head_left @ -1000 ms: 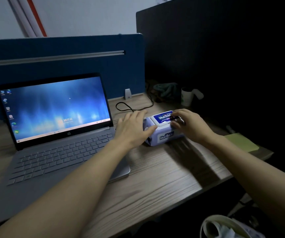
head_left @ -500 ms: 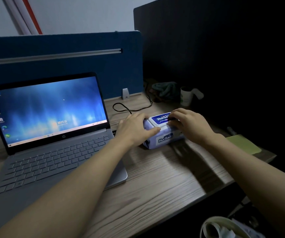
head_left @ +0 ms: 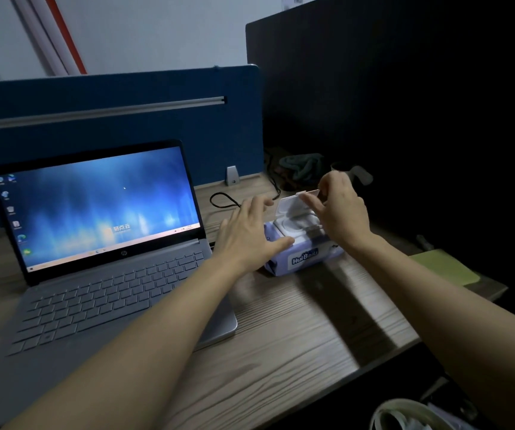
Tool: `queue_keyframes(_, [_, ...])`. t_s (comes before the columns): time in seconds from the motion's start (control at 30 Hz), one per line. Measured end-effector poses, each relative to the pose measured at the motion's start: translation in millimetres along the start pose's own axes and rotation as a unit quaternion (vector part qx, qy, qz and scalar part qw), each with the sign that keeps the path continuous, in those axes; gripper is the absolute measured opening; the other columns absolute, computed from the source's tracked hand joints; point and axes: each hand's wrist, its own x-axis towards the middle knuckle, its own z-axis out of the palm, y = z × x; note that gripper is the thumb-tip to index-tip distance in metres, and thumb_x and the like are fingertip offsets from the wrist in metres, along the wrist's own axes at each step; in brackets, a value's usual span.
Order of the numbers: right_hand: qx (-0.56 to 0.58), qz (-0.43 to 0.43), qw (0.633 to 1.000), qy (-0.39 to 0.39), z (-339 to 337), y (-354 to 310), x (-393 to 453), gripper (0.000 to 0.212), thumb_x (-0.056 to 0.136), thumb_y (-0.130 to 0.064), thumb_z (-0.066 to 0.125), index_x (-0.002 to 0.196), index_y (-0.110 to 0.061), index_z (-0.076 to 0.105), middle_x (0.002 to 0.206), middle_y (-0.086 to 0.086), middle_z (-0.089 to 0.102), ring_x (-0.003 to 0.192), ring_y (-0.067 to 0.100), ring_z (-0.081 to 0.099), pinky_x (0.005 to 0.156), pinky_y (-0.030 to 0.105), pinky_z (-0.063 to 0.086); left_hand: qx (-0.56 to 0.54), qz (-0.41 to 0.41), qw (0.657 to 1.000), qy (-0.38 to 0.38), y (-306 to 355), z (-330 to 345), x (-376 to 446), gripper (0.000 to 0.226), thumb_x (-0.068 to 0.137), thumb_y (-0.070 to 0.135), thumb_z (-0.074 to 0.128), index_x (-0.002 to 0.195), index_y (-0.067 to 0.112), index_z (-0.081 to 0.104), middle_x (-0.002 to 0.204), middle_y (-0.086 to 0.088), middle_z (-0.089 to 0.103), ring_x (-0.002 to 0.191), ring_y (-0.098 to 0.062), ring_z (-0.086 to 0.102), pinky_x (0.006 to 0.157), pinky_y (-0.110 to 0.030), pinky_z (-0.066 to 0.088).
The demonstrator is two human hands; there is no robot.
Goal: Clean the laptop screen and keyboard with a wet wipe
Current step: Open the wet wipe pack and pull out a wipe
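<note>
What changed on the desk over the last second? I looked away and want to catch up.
The lid of the wipe pack went from shut to flipped up; the right hand holds its top edge. The left hand stayed on the pack's left end, steadying it. No wipe is out yet. The pack, laptop and cable stayed put on the desk.

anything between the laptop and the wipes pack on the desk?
Head view: only the left hand, pressed on the wipes pack's left end, over the gap beside the laptop. Behind it a black cable loops on the desk.
</note>
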Motion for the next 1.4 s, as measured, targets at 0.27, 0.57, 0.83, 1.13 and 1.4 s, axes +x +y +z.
queue_keyframes(0.27, [0.056,-0.020,0.994,-0.088,5.6,-1.3,11.4,0.018,0.092,-0.025,0.061,0.107,-0.017,0.069,0.103,0.003,0.069,0.092,0.021,0.064,0.079,0.041,0.054,0.091,0.085,0.992,0.008,-0.8,-11.3,3.7,0.078,0.077,0.066,0.060,0.141,0.028,0.037,0.144,0.009,0.033,0.127,-0.017,0.036,0.098,-0.042,0.037])
queue_keyframes(0.57, [0.029,-0.047,0.977,-0.208,-5.1,12.9,3.7,0.023,0.096,-0.027,0.056,0.111,-0.018,0.072,0.111,0.001,0.073,0.102,0.020,0.064,0.087,0.038,0.051,0.109,0.037,0.991,-0.071,-6.2,-2.6,6.4,0.074,0.081,0.074,0.041,0.140,0.029,0.041,0.147,0.012,0.041,0.131,-0.014,0.033,0.100,-0.043,0.030])
queue_keyframes(0.83, [-0.028,-0.107,0.973,-0.203,-23.3,14.7,4.7,0.018,0.091,-0.033,0.064,0.102,-0.023,0.074,0.109,0.000,0.065,0.103,0.023,0.054,0.090,0.043,0.045,0.117,0.055,0.990,-0.064,-8.0,-4.2,10.3,0.073,0.080,0.075,0.040,0.137,0.029,0.044,0.145,0.011,0.044,0.130,-0.014,0.034,0.098,-0.041,0.032])
queue_keyframes(1.13, [-0.028,-0.107,0.969,-0.220,-20.6,2.3,7.3,0.013,0.087,-0.033,0.069,0.095,-0.026,0.076,0.099,-0.004,0.065,0.098,0.022,0.056,0.085,0.046,0.048,0.124,0.070,0.989,-0.047,-7.5,-8.6,9.3,0.069,0.082,0.071,0.045,0.136,0.029,0.046,0.144,0.013,0.044,0.129,-0.014,0.036,0.095,-0.038,0.032])
queue_keyframes(1.4, [-0.087,-0.143,0.962,-0.216,-10.4,1.9,14.1,0.006,0.084,-0.034,0.069,0.088,-0.030,0.071,0.094,-0.009,0.063,0.094,0.020,0.056,0.075,0.040,0.046,0.120,0.066,0.989,-0.046,-11.1,-7.5,9.7,0.067,0.082,0.070,0.046,0.133,0.027,0.049,0.143,0.012,0.045,0.129,-0.016,0.037,0.095,-0.039,0.033])
